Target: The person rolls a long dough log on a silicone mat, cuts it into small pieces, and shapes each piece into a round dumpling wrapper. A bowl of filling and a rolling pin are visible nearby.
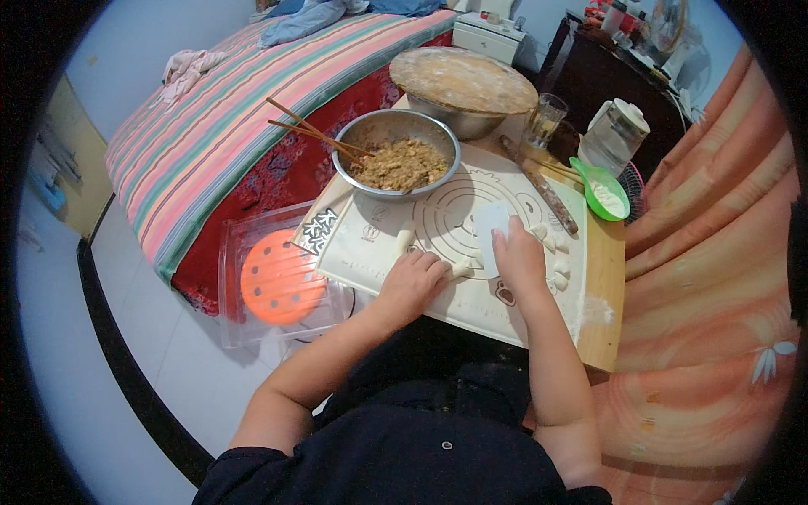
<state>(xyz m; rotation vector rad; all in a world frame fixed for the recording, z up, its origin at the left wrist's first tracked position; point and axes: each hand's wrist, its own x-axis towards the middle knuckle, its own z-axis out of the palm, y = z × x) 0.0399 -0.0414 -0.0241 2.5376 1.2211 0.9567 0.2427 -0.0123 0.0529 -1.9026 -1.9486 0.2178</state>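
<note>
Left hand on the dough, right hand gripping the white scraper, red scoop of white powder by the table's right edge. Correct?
Wrong colour: the head view shows the scoop is green, not red. The rest stands: left hand on the dough, right hand gripping the white scraper.

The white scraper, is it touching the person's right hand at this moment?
Touching. The head view shows it plainly: the right hand grips the white scraper by its right edge, with the thumb across it.
</note>
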